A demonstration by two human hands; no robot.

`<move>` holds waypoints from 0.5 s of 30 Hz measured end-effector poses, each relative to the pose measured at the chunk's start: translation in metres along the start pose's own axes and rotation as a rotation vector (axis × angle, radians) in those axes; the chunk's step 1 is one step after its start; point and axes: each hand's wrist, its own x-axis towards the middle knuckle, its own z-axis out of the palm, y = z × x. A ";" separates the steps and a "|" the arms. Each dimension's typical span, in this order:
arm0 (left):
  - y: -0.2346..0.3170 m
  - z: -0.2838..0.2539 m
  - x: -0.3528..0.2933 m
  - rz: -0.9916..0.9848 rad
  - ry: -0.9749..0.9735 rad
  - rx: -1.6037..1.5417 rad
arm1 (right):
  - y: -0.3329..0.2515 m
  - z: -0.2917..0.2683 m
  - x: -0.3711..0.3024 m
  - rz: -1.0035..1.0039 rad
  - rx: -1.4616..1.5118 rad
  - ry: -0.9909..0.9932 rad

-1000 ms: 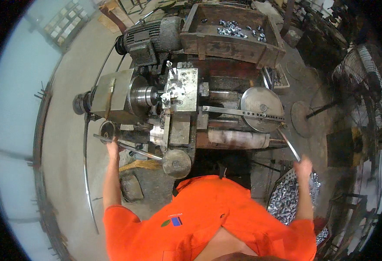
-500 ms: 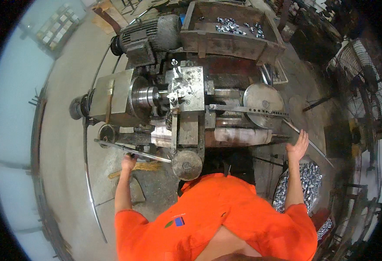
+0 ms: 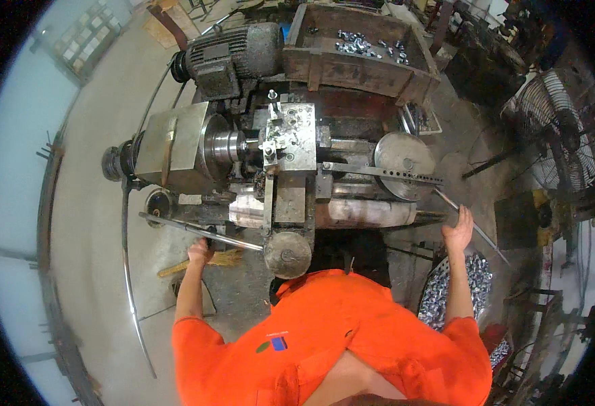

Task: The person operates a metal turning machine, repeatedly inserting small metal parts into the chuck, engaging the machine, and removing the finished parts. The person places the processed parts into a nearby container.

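Both hands were bare, the arms reaching forward on either side of an orange shirt at a lathe-like machine. Left hand: fingers curled, just under the left lever; a dark knob-like part showed at the fingers, but whether the hand gripped it or the lever could not be told. The lever, a bright round bar, ran out to the left from a small round disc at the machine's front.

Right hand: open, fingers extended, nothing seen in the grasp. It lay beside the right lever, a thin rod slanting down to the right from near the large disc; contact at the fingertips could not be made out. A flat drilled bar crossed that disc.

Between the hands and farther back, the tool block stood just right of the chuck. Behind these were a ribbed motor and, to its right, a wooden box with small shiny metal pieces lying in it. A heap of bright metal parts lay beside the right forearm; a straw broom lay on the floor near the left hand
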 end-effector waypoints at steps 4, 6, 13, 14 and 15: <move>-0.053 0.072 0.022 -0.068 0.142 -0.082 | -0.012 0.001 0.014 0.012 0.207 -0.029; -0.025 0.053 0.013 -0.161 -0.020 -0.452 | -0.052 -0.020 0.034 -0.086 0.279 0.014; -0.076 -0.090 -0.049 -0.096 0.371 -0.620 | -0.274 -0.063 0.102 -0.634 0.757 -0.012; -0.072 -0.128 -0.068 -0.064 0.555 -0.517 | -0.306 -0.068 0.104 -0.726 0.819 0.026; -0.073 -0.160 -0.090 -0.047 0.736 -0.399 | -0.336 -0.068 0.107 -0.816 0.843 -0.009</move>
